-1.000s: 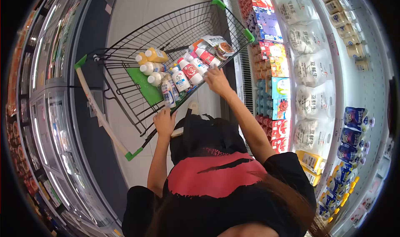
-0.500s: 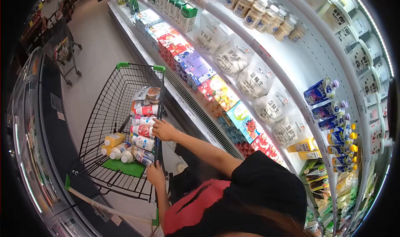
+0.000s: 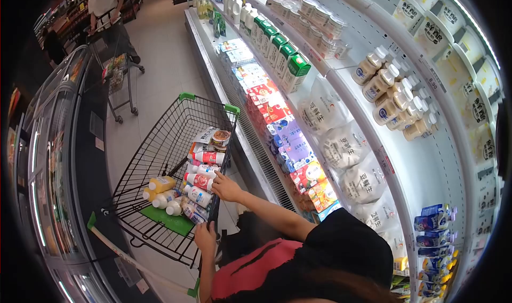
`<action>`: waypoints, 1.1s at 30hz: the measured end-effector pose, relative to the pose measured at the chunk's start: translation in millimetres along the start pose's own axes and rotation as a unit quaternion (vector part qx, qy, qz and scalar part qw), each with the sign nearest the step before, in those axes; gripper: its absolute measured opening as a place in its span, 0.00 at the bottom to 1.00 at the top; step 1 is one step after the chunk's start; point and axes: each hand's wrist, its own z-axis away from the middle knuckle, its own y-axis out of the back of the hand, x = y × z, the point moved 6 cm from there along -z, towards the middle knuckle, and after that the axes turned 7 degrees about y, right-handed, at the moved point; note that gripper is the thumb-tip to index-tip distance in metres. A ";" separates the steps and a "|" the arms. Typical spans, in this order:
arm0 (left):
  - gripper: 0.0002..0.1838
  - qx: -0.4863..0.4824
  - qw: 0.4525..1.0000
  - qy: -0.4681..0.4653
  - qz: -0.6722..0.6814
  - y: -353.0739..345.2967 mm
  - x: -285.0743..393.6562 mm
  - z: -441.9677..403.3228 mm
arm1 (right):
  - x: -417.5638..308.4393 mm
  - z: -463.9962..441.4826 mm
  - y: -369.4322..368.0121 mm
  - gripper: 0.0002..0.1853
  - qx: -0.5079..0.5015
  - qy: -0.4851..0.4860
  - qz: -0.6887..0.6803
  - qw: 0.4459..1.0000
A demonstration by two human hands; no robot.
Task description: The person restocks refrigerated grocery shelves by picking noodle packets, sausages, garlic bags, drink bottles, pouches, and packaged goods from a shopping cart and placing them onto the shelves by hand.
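A black wire shopping cart [image 3: 140, 162] with green corners stands in front of me. My right hand [image 3: 226, 187] is closed on the side rim of the cart, beside a red-and-white bottle [image 3: 199, 181]. Nearer to me, my left hand [image 3: 205, 237] grips the same rim, close to a bottle with a blue label [image 3: 193, 211]. White bottles and yellow-filled bottles [image 3: 161, 184] lie in the cart, some above its green panel [image 3: 169, 220]. A packaged food item with a round picture [image 3: 220, 138] rests toward the far end.
A lit refrigerated shelf [image 3: 397, 159] with bottles, cartons and bagged tubs runs along the right. Glass-fronted cases [image 3: 45, 170] line the left. Farther up the aisle, another person [image 3: 105, 4] stands behind a second cart [image 3: 118, 71].
The view has swung up and toward the shelves on the right, bringing the other person and the second cart into sight. Both hands have stayed at the cart's rim.
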 end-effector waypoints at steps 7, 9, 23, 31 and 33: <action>0.26 -0.001 0.998 0.030 0.049 14.6 32.3 -86.7 | 61.2 -65.2 10.5 0.12 0.039 0.019 -0.036 0.998; 0.27 -0.031 0.997 0.056 0.033 20.3 44.0 -114.8 | 79.0 -85.5 12.6 0.13 0.030 0.021 -0.025 0.999; 0.28 -0.026 0.997 0.074 0.007 26.5 135.3 -329.2 | 250.2 -247.6 34.5 0.11 -0.003 0.038 -0.065 0.997; 0.31 -0.041 0.992 0.111 -0.051 13.4 190.0 -463.3 | 349.1 -345.4 36.3 0.13 0.027 -0.024 -0.038 0.999; 0.31 -0.056 0.987 0.144 -0.038 6.9 200.5 -488.7 | 371.2 -360.1 35.2 0.14 0.065 -0.066 -0.058 0.994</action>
